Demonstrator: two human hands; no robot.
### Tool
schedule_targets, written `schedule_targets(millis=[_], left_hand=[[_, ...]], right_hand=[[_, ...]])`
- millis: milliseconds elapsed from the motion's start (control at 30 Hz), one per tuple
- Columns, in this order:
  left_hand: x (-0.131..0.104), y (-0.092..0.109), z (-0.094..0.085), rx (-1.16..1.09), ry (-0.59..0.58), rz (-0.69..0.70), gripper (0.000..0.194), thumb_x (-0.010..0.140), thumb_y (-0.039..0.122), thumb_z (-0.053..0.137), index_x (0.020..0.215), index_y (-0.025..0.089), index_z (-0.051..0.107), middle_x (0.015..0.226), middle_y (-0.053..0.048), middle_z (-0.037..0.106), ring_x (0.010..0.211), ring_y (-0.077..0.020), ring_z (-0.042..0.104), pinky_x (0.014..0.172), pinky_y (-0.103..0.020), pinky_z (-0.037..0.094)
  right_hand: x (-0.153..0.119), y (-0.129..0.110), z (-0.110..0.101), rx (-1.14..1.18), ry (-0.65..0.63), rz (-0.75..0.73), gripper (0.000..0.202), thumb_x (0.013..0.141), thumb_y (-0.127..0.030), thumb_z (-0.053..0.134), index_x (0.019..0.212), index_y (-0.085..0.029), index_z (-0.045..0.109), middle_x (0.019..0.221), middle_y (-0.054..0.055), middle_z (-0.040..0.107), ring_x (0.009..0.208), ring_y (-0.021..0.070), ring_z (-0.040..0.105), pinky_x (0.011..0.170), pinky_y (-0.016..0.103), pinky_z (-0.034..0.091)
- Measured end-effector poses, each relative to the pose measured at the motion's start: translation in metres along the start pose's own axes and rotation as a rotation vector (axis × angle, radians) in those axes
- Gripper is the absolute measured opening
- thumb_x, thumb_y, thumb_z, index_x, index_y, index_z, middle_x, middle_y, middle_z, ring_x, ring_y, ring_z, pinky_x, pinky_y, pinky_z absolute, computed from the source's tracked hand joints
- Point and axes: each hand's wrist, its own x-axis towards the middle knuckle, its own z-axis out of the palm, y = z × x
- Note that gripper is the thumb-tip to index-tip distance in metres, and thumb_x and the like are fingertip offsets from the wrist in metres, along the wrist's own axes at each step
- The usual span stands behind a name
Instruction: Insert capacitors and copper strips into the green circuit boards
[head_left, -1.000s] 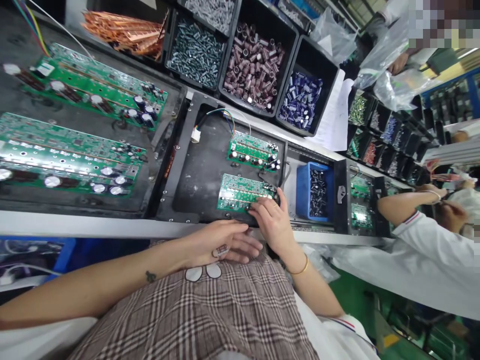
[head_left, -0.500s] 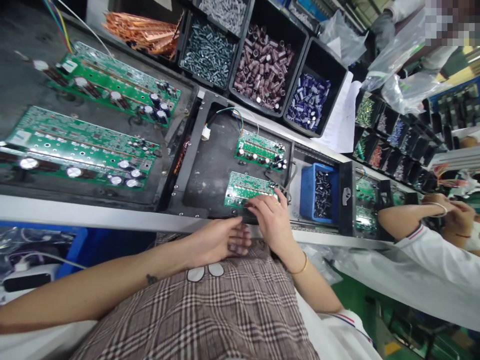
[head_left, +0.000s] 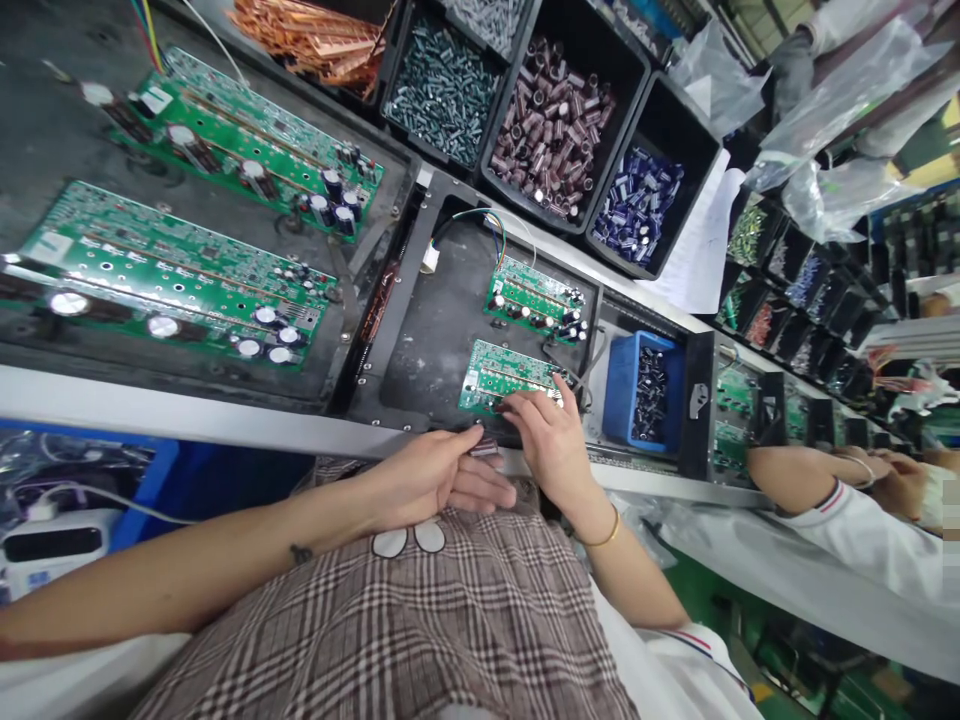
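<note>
My left hand (head_left: 431,480) is palm up in front of the table edge, with a brown capacitor (head_left: 485,447) between thumb and fingers. Curled over the near green circuit board (head_left: 484,375) is my right hand (head_left: 551,435). Its thumb and fingertips meet at the board's front edge, hiding whatever they may hold. Behind it, a second circuit board (head_left: 517,292) carries several capacitors along its front and right side. Both boards lie in a black tray (head_left: 427,330), and a wire bundle with a white connector (head_left: 430,260) leads from the rear board.
A blue bin (head_left: 622,400) of dark capacitors stands right of the tray. Behind are black bins of brown capacitors (head_left: 551,130), blue capacitors (head_left: 637,205) and copper strips (head_left: 311,40). Larger boards (head_left: 172,280) lie left. A co-worker's arm (head_left: 795,475) reaches in at the right.
My left hand's fingers have stretched out and the brown capacitor now shows by its thumb. My right hand stays at the near board. The whole view has shifted slightly.
</note>
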Motion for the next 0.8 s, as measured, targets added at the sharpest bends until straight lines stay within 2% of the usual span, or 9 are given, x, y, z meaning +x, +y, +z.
schedule_targets(millis=[133, 267, 400, 533, 600, 667, 800], left_hand=[[0.004, 0.0, -0.005, -0.044, -0.019, -0.095, 0.043, 0.099, 0.044, 0.035, 0.077, 0.012, 0.054, 0.065, -0.013, 0.069, 0.049, -0.0152, 0.065, 0.049, -0.022, 0.049], [0.01, -0.003, -0.011, -0.076, -0.06, -0.121, 0.044, 0.099, 0.047, 0.031, 0.072, 0.016, 0.046, 0.064, -0.011, 0.068, 0.042, -0.0113, 0.059, 0.043, -0.018, 0.044], [0.008, -0.005, -0.012, -0.038, -0.109, -0.069, 0.05, 0.099, 0.051, 0.023, 0.072, 0.016, 0.047, 0.063, -0.009, 0.066, 0.039, -0.0114, 0.056, 0.04, -0.018, 0.042], [-0.002, -0.006, -0.01, 0.062, -0.187, 0.035, 0.056, 0.096, 0.057, 0.031, 0.083, 0.01, 0.058, 0.069, -0.01, 0.067, 0.051, -0.0161, 0.065, 0.047, -0.022, 0.047], [-0.007, -0.007, -0.012, 0.102, -0.212, 0.046, 0.051, 0.092, 0.059, 0.041, 0.095, 0.011, 0.058, 0.075, -0.011, 0.069, 0.058, -0.0179, 0.067, 0.05, -0.023, 0.048], [-0.009, -0.008, -0.015, 0.157, -0.231, 0.039, 0.045, 0.089, 0.055, 0.049, 0.105, 0.013, 0.054, 0.078, -0.012, 0.071, 0.061, -0.0183, 0.068, 0.051, -0.022, 0.048], [-0.011, -0.011, -0.018, 0.311, -0.265, 0.097, 0.034, 0.088, 0.046, 0.053, 0.1, 0.014, 0.054, 0.078, -0.011, 0.071, 0.061, -0.0164, 0.067, 0.051, -0.02, 0.047]], right_hand=[[-0.003, 0.002, 0.004, -0.029, 0.019, -0.029, 0.024, 0.097, -0.02, 0.044, 0.115, -0.02, 0.06, 0.104, 0.005, 0.069, 0.097, 0.0176, 0.064, 0.117, 0.056, 0.023], [-0.005, 0.003, 0.004, -0.038, 0.013, -0.149, 0.029, 0.096, -0.016, 0.044, 0.121, -0.022, 0.058, 0.11, 0.006, 0.068, 0.107, 0.0186, 0.062, 0.117, 0.057, 0.021], [-0.003, -0.009, -0.014, 0.104, 0.049, -0.098, 0.032, 0.096, -0.026, 0.051, 0.127, -0.026, 0.055, 0.111, 0.003, 0.069, 0.111, 0.018, 0.06, 0.117, 0.053, 0.023], [0.004, -0.025, -0.027, 0.267, 0.007, -0.05, 0.018, 0.094, -0.03, 0.053, 0.109, -0.026, 0.063, 0.101, 0.0, 0.071, 0.102, 0.0158, 0.063, 0.115, 0.047, 0.029], [0.01, -0.027, -0.021, 0.241, 0.043, -0.002, 0.014, 0.095, -0.026, 0.052, 0.101, -0.025, 0.064, 0.097, 0.0, 0.071, 0.099, 0.016, 0.063, 0.114, 0.047, 0.029], [0.016, -0.025, -0.008, 0.193, 0.071, 0.019, 0.013, 0.095, -0.024, 0.051, 0.099, -0.024, 0.064, 0.098, 0.001, 0.071, 0.097, 0.0164, 0.064, 0.113, 0.047, 0.029], [0.024, -0.021, 0.014, 0.134, 0.072, -0.001, 0.015, 0.096, -0.024, 0.049, 0.102, -0.023, 0.062, 0.098, 0.002, 0.071, 0.094, 0.0164, 0.064, 0.113, 0.047, 0.029]])
